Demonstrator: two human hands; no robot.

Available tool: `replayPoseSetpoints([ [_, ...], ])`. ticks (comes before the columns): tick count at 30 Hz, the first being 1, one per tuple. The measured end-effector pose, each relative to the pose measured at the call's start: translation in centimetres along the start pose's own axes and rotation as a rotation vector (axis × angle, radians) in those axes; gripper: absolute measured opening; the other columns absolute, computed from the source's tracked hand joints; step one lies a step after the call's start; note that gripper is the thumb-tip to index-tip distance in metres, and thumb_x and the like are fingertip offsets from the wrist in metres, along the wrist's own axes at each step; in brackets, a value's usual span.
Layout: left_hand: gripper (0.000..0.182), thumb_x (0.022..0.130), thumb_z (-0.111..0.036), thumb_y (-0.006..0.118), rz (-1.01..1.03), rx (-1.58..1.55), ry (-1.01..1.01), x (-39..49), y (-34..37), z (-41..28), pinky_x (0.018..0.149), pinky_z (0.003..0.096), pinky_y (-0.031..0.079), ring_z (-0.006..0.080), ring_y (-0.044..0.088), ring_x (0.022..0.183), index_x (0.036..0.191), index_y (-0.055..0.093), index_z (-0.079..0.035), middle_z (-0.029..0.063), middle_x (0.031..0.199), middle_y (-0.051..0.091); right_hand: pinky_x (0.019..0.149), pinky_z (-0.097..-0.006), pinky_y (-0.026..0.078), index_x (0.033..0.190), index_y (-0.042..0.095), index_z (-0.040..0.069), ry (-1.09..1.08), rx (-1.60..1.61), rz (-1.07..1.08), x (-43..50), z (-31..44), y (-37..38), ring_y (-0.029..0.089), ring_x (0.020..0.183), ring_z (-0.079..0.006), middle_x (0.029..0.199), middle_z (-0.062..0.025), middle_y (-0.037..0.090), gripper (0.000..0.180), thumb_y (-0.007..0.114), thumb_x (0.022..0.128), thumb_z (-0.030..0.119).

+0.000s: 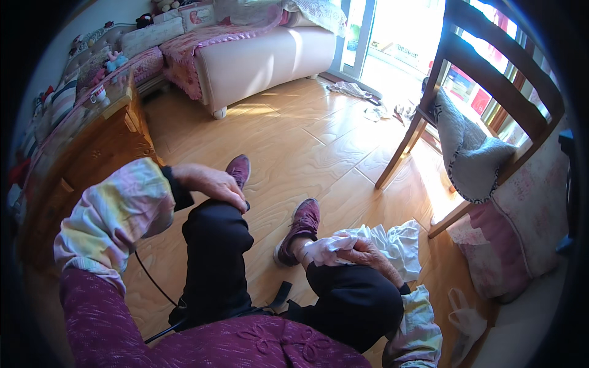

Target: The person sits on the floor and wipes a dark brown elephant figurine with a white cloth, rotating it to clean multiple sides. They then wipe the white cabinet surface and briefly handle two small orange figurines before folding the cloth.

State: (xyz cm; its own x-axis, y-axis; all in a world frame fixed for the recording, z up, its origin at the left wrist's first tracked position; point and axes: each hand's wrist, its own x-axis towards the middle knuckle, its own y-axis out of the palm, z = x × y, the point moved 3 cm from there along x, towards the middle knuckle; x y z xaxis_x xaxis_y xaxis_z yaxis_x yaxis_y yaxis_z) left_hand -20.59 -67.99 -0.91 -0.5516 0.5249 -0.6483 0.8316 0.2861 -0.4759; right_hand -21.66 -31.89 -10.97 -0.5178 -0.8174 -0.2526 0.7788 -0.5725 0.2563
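Observation:
My right hand (368,257) rests over my right knee, its fingers closed on a crumpled white cloth (327,249). Just beyond it, a larger white cloth (399,241) lies rumpled on the floor; whether the two are one piece I cannot tell. Over my left knee, my left hand (212,185) is bent down with its fingers close together. A small dark bit shows at its fingertips, too little to name. Black trousers (216,262) cover both legs, and maroon shoes (304,221) stand on the wood-look floor (276,133).
A wooden chair (405,142) with a grey cushion (474,156) stands at right, near a pink patterned cushion (497,248) and a clear plastic bag (467,319). A wooden cabinet (101,152) is at left. A pale sofa (271,60) and several cloths (349,89) lie ahead. A black cable (154,280) hangs beside me.

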Motion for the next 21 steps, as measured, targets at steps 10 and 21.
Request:
replayPoseSetpoints([
  [10, 0.068, 0.091, -0.048, 0.063, -0.267, -0.014, 0.382, 8.8, -4.8, -16.9, 0.084, 0.0360, 0.057, 0.0321, 0.058, 0.118, 0.139, 0.047, -0.003, 0.0245, 0.133, 0.053, 0.071, -0.0270, 0.055, 0.108, 0.063, -0.001, -0.366, 0.026, -0.757, -0.3, 0.4, -4.7, 0.066, 0.084, -0.0135, 0.096, -0.0084, 0.069, 0.020, 0.062, 0.094, 0.013],
  [21, 0.059, 0.095, -0.041, 0.060, -0.370, -0.362, 0.722, 6.0, -4.5, -22.7, 0.085, 0.0361, 0.057, 0.0276, 0.061, 0.112, 0.132, 0.052, 0.004, 0.0234, 0.123, 0.059, 0.069, -0.0269, 0.056, 0.104, 0.069, -0.004, -0.445, 0.266, -1.008, -0.7, -0.9, -8.8, 0.067, 0.077, -0.0145, 0.092, -0.0075, 0.070, 0.022, 0.064, 0.085, 0.007],
])
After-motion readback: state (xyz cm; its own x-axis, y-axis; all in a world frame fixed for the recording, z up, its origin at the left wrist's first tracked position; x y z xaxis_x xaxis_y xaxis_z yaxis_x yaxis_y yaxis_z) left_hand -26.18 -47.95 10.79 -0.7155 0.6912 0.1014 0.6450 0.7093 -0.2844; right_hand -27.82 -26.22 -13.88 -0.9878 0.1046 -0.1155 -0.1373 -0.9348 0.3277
